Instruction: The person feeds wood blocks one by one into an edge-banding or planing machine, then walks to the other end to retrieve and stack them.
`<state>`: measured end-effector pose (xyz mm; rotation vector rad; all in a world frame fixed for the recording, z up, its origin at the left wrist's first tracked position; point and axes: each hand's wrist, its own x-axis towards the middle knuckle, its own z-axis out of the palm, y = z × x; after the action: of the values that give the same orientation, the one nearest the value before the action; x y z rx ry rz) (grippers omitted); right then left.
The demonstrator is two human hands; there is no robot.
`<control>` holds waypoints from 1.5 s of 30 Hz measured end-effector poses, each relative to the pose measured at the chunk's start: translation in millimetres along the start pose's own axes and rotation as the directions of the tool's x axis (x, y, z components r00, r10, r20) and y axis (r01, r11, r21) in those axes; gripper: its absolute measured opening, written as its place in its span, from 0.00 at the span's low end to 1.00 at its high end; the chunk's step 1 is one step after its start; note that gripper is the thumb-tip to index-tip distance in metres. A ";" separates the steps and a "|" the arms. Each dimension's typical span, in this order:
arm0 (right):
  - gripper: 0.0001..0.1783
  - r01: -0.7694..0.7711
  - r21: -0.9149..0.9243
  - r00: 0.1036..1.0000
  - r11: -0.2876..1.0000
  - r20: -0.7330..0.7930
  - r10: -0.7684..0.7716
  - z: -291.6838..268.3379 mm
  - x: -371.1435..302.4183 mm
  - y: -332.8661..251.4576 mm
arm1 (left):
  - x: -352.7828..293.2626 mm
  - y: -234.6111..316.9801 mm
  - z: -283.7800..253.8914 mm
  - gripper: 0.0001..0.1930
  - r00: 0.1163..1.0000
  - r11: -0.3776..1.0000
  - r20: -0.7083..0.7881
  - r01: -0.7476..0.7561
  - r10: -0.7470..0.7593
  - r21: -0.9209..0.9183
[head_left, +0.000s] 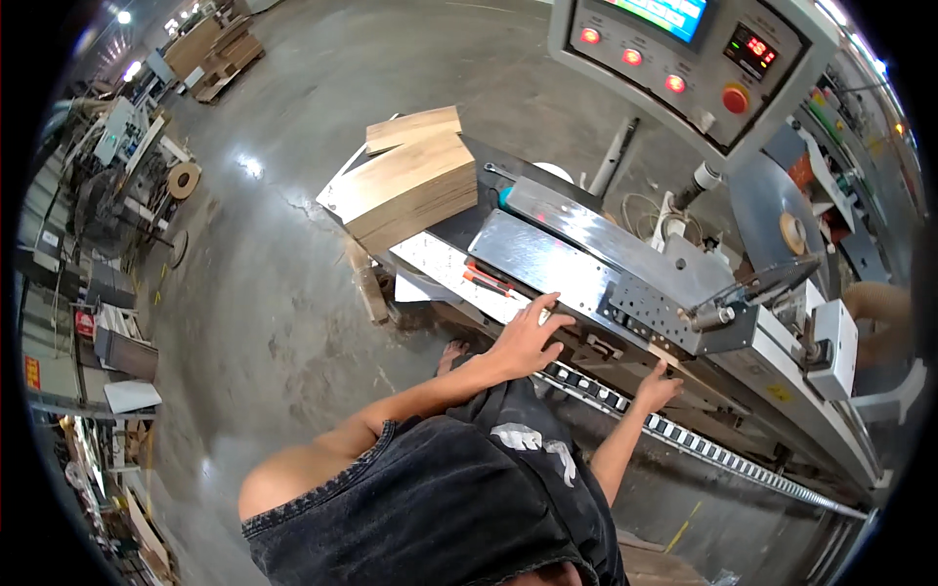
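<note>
My left hand (532, 337) is open over the front edge of the machine's metal bed, its fingers spread and nothing in its grasp. Just beyond its fingertips, an orange-and-black cutter-like tool (489, 281) lies on a white sheet (435, 259). Farther right, my right hand (659, 388) is at the machine's front edge, fingers apart. One fingertip is at a narrow strip of light wood (666, 355) by the perforated plate; whether they touch is unclear. A stack of light wooden boards (410, 190) stands at the table's far left end.
A control panel (684, 68) with lit red buttons hangs over the far right. The machine's white housing (831, 347) rises to my right. Below my hands runs a roller rail (703, 444). A wooden piece (365, 283) is near the table's left end. Other machines line the left wall.
</note>
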<state>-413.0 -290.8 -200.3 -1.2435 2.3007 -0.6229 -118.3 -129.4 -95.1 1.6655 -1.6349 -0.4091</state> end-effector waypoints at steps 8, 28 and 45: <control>0.55 0.229 -0.108 0.973 0.967 0.044 -0.225 33.5 -100.3 -40.2 | 14.5 -104.1 -141.9 0.26 0.939 0.954 -0.318 0.205 -0.130 0.218; 0.35 0.393 -0.302 0.918 0.868 0.070 -0.391 55.6 -182.1 -72.4 | 32.1 -247.9 -325.5 0.52 0.929 0.846 -0.173 0.370 -0.328 0.384; 0.27 0.380 -0.251 0.915 0.890 -0.035 -0.401 67.6 -179.8 -74.7 | 53.8 -185.0 -280.1 0.43 0.977 0.955 0.142 -0.188 0.159 0.227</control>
<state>-236.7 -185.9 -180.2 -1.8599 2.2579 -0.5471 213.6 -119.2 -22.7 1.6784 -1.9702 -0.2360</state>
